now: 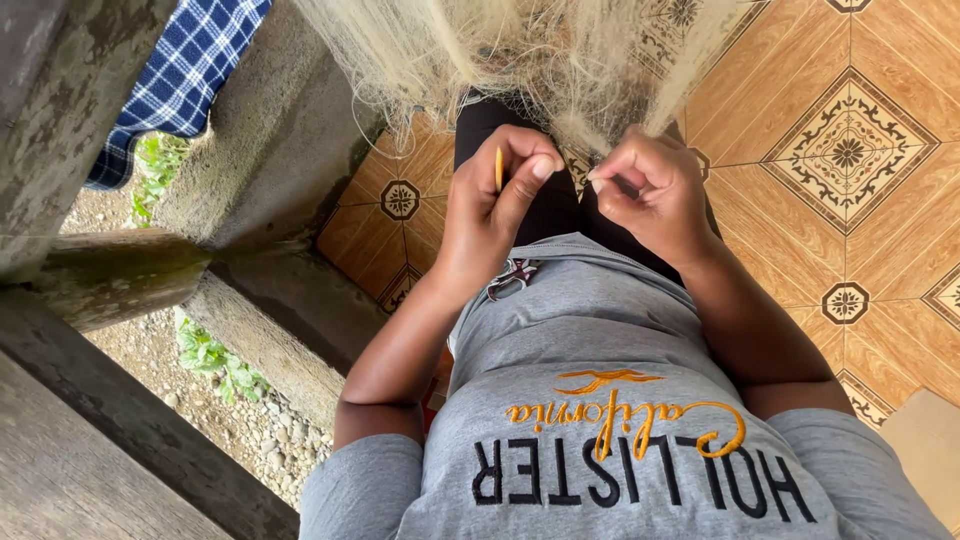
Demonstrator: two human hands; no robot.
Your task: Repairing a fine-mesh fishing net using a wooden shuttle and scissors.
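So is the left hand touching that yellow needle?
Touching: the head view shows the left hand pinching the yellow needle between thumb and fingers.

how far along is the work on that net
Done: cannot tell; no finished stretch of the pale fishing net stands out from the rest. In hand: the left hand pinches a thin yellow netting needle, and the right hand grips a bunch of mesh close beside it. Left: much loose net hangs above both hands, so plenty may remain.
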